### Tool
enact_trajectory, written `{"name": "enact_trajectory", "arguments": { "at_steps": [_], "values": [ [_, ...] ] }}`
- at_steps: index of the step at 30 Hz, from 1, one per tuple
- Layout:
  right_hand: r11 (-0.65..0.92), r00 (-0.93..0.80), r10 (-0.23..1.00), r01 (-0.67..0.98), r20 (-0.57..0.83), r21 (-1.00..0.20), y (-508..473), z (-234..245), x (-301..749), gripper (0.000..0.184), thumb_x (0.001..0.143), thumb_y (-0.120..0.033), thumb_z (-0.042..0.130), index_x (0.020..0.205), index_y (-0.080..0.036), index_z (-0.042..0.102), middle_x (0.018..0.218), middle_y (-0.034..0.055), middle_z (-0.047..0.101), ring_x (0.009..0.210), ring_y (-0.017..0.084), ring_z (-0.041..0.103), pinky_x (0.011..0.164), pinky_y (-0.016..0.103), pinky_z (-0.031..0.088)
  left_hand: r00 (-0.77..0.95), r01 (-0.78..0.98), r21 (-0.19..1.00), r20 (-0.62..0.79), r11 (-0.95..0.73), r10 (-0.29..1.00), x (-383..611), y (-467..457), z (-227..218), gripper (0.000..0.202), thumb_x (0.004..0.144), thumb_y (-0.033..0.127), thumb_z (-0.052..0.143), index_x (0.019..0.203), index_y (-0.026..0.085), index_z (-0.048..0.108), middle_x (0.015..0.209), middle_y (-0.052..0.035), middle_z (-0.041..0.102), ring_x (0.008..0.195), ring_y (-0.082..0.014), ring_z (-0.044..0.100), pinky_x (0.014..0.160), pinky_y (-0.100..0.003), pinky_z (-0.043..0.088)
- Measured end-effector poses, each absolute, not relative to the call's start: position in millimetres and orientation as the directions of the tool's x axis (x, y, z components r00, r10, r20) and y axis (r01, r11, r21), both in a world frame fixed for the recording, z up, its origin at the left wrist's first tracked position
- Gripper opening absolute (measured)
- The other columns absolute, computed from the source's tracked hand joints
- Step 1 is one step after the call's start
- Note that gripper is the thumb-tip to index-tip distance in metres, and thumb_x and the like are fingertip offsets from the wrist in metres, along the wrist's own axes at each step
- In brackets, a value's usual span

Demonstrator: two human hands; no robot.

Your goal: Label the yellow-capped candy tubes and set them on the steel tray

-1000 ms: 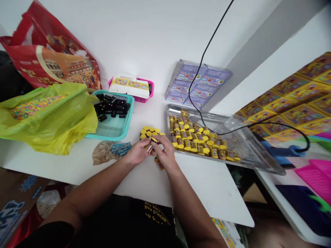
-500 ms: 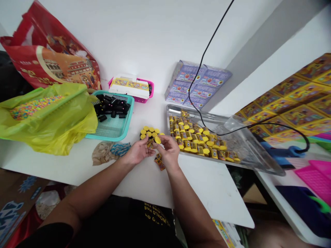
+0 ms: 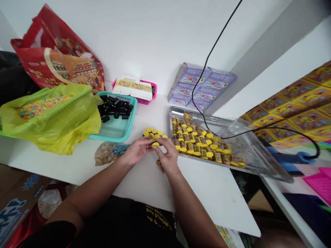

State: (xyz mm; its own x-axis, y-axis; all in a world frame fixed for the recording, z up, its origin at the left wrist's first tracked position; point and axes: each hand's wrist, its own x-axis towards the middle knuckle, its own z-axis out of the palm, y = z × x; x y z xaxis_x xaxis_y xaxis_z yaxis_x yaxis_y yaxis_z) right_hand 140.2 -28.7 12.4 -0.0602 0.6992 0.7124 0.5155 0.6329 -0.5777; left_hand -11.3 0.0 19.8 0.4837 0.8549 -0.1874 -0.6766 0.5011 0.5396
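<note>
**Yellow-capped container (image 3: 155, 143) pinched between both hands, above the white table (image 3: 144, 187)**

Head view: Left hand (image 3: 138, 150) partly curled, fingertips closed on the container's left side; exact finger contact partly hidden. Right hand (image 3: 168, 156) has thumb and fingers nearly closed on it from the right, yellow end facing the camera. Cluster of yellow-capped pieces (image 3: 154, 131) just beyond the fingers, on the table. Small printed wrappers (image 3: 160, 165) beside the right hand, partly covered by it.

Right: metal tray (image 3: 244, 146), loaded with wrapped yellow pieces (image 3: 193, 137) on its left part; black cable (image 3: 204, 69) runs across it. Purple boxes (image 3: 201, 84) stacked behind the tray. Left: teal basket (image 3: 113, 130) with black pieces (image 3: 116, 107); crumpled beige cloth-like item (image 3: 103, 154) in front of it, material unclear.
</note>
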Motion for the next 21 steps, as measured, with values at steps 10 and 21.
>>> {"name": "enact_trajectory", "arguments": {
  "at_steps": [10,21],
  "values": [
    [0.640,-0.103,0.651,0.608,0.752,-0.470,-26.6,3.6,135.2,0.031,0.085,-0.025,0.064,0.115,-0.026,0.062,0.102,0.0085,0.063,0.094,0.023,0.061,0.082,0.042,0.053,0.471,-0.682,0.548,-0.176,0.483,0.865,-8.3,0.6,15.4,0.017,0.081,0.026,0.068,0.090,0.012,0.067,0.084,-0.0068,0.068,0.073,-0.0139,0.063,0.065,-0.025,0.047],
    [0.655,-0.111,0.615,0.624,0.780,-0.427,-25.8,3.9,138.9,0.032,0.088,-0.022,0.060,0.120,-0.025,0.062,0.100,0.0091,0.066,0.092,0.023,0.061,0.079,0.041,0.053,0.450,-0.667,0.535,-0.267,0.519,0.852,-5.5,-2.3,15.6,0.012,0.075,0.020,0.074,0.080,0.011,0.068,0.073,-0.0032,0.065,0.062,-0.0102,0.058,0.064,-0.024,0.043]
  ]
}}
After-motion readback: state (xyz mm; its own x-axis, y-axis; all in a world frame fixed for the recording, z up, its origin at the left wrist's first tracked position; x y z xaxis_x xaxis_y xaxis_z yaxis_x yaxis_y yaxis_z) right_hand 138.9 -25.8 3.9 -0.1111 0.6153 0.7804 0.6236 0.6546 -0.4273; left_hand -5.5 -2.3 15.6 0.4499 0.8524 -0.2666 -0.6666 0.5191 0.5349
